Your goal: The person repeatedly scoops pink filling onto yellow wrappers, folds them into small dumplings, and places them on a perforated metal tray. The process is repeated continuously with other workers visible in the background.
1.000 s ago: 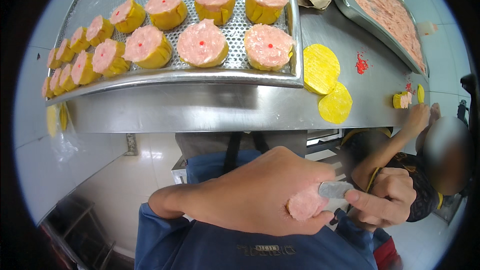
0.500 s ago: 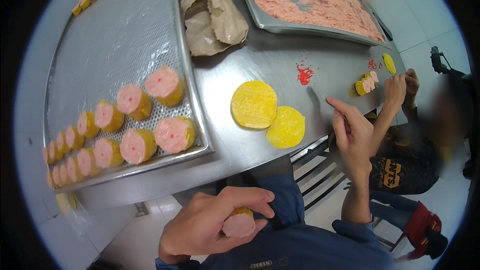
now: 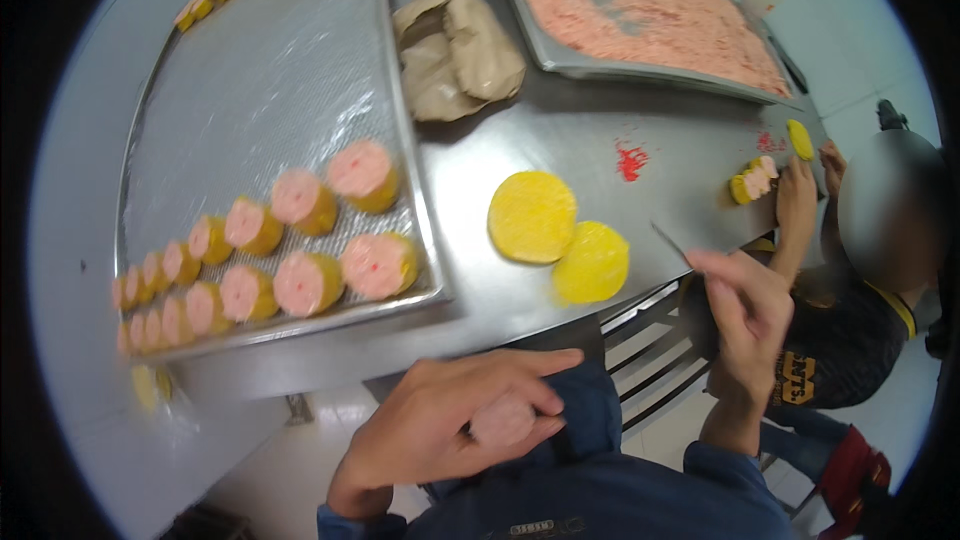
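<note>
My left hand (image 3: pixel 430 425) is closed around a round dumpling (image 3: pixel 503 421), held in front of my body below the table edge. Pink filling shows at the dumpling's top; its wrapper is mostly covered by my fingers. My right hand (image 3: pixel 745 315) grips a thin metal spatula (image 3: pixel 668 239), its blade pointing up and left over the table's near edge. Two round yellow wrappers lie overlapping on the table between my hands: one wrapper (image 3: pixel 532 217) behind, another wrapper (image 3: pixel 591 262) nearer me. Beyond the spatula lies a small heap of red bits (image 3: pixel 632 162).
On the left, a perforated metal tray (image 3: pixel 432 240) carries rows of yellow-wrapped dumplings (image 3: pixel 363 175). A crumpled brown paper bag (image 3: pixel 485 65) stands beside it. At the back sits a metal pan (image 3: pixel 560 62) of pink filling. A co-worker's hand (image 3: pixel 797 200) is near several dumplings (image 3: pixel 753 180) at the right.
The whole view has shifted, so the table and tray sit farther right and slightly lower. My right hand has drawn the spatula a little toward me. My left hand still holds the dumpling.
</note>
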`<state>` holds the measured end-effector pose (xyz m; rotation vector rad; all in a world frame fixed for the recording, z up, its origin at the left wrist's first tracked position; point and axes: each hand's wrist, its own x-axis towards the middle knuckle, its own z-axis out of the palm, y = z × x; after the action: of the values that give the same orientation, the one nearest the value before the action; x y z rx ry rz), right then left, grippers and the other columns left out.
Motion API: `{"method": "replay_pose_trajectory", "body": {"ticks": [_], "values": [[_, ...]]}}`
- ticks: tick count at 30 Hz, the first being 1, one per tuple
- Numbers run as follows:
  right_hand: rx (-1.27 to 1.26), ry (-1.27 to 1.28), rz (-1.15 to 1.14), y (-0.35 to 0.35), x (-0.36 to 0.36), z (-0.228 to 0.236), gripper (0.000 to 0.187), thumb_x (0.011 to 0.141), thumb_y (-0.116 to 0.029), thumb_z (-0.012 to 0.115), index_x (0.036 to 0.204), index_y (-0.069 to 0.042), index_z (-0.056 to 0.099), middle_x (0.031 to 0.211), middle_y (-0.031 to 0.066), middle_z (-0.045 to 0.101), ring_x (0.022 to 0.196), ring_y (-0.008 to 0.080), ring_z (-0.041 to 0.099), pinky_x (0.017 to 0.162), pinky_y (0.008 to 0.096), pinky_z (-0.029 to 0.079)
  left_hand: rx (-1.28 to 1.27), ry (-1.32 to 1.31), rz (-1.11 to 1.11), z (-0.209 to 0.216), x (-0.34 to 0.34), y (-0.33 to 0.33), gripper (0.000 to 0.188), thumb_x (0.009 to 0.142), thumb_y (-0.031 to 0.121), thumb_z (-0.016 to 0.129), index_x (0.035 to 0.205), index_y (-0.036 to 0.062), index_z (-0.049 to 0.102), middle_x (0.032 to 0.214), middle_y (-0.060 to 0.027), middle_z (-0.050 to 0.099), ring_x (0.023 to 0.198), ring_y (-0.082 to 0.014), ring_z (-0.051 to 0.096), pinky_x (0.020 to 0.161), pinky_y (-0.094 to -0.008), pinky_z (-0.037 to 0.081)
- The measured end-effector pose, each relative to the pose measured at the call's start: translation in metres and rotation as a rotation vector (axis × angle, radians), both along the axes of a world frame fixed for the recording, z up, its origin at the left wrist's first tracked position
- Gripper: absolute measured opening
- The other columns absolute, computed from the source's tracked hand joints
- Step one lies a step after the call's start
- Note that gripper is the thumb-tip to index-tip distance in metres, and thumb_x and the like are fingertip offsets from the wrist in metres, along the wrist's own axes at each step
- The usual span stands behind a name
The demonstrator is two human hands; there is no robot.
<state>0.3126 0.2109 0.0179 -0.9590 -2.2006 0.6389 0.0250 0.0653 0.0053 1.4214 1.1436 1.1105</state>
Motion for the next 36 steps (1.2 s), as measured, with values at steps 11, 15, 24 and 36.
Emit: {"method": "replay_pose_trajectory", "body": {"ticks": [11,15,24,36], "values": [[0.325,-0.180,0.417,-0.042,-0.019,0.020,0.039,0.062,-0.014,0.074,0.096,-0.018,0.090,0.061,-0.0058,0.033,0.046,0.0107,0.031,0.047,0.0303,0.021,0.052,0.095,0.018,-0.022,0.022,0.019,0.032,0.074,0.011,0.091,0.088,0.0060,0.063,0.074,-0.0077,0.063,0.069,-0.0272,0.064,0.063,-0.0359,0.049],[0.227,-0.044,0.388,-0.040,-0.012,0.016,0.039,0.063,-0.009,0.074,0.098,-0.016,0.089,0.062,-0.0047,0.034,0.048,0.0115,0.033,0.047,0.0303,0.022,0.059,0.088,0.108,-0.025,0.019,0.018,0.030,0.074,0.009,0.090,0.091,0.0074,0.066,0.086,-0.0056,0.064,0.079,-0.0216,0.064,0.072,-0.0317,0.049],[0.204,0.141,0.183,-0.019,-0.017,-0.017,0.049,0.059,-0.001,0.068,0.103,-0.008,0.088,0.059,-0.0003,0.043,0.049,0.0145,0.037,0.048,0.0305,0.029,0.128,0.494,0.223,-0.021,0.008,0.001,0.034,0.089,0.005,0.080,0.119,0.0051,0.066,0.112,-0.0128,0.063,0.101,-0.0309,0.065,0.092,-0.0385,0.050],[0.025,0.278,0.180,0.018,-0.056,-0.059,0.035,0.089,0.010,0.063,0.116,-0.001,0.081,0.072,0.0033,0.046,0.060,0.0117,0.038,0.055,0.0310,0.025,0.119,0.716,0.554,0.101,-0.044,-0.039,0.038,0.093,0.007,0.079,0.130,0.0067,0.070,0.113,-0.0084,0.067,0.093,-0.0231,0.063,0.089,-0.0374,0.054]]}}
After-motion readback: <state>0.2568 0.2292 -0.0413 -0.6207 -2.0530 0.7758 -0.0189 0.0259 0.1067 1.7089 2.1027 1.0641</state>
